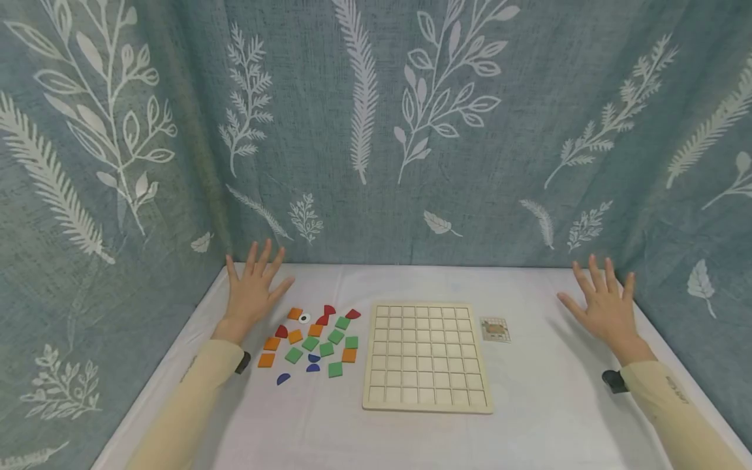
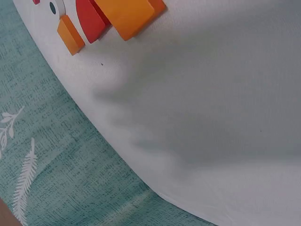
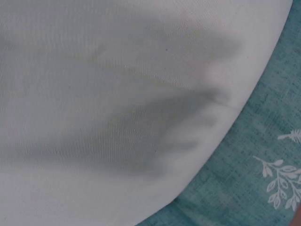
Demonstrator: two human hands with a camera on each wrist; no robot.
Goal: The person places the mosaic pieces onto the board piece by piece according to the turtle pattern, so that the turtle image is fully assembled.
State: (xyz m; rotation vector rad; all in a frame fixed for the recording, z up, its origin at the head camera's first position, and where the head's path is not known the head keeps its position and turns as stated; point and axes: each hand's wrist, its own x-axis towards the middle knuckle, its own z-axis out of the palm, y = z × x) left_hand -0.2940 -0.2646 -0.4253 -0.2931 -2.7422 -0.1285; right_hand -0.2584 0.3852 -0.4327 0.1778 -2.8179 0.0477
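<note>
Head view: I find the left hand (image 1: 252, 297) at the left of the table (image 1: 529, 418), fingers straight and spread, grip released. Nearest to it lie the loose pieces (image 1: 311, 343), scattered between that hand and the board (image 1: 429, 358). I count six orange squares (image 1: 266, 360), seven green squares (image 1: 294, 355), four red pieces (image 1: 282, 331), three blue half-discs (image 1: 283, 378) and one white disc (image 1: 304, 318) with a dark centre. The board lies flat near the middle, its raised rim enclosing a grid of square cells; all these cells show bare pale bottoms, and all the pieces lie outside the rim, to the left. Just beside the board's right edge I record the card (image 1: 496, 329), flat, printed with a small coloured picture. The right hand (image 1: 605, 313) is held well to the right of the card, fingers likewise spread, grip released. Behind the table hangs a leaf-patterned curtain (image 1: 388, 222).

Left wrist view: I note two orange squares, a red piece and part of the white disc at the upper left. A hand's shadow lies on the table; from this view I cannot tell the grip.

Right wrist view: I see the table, shadows with finger shapes, and the curtain; here too I cannot tell the grip.
</note>
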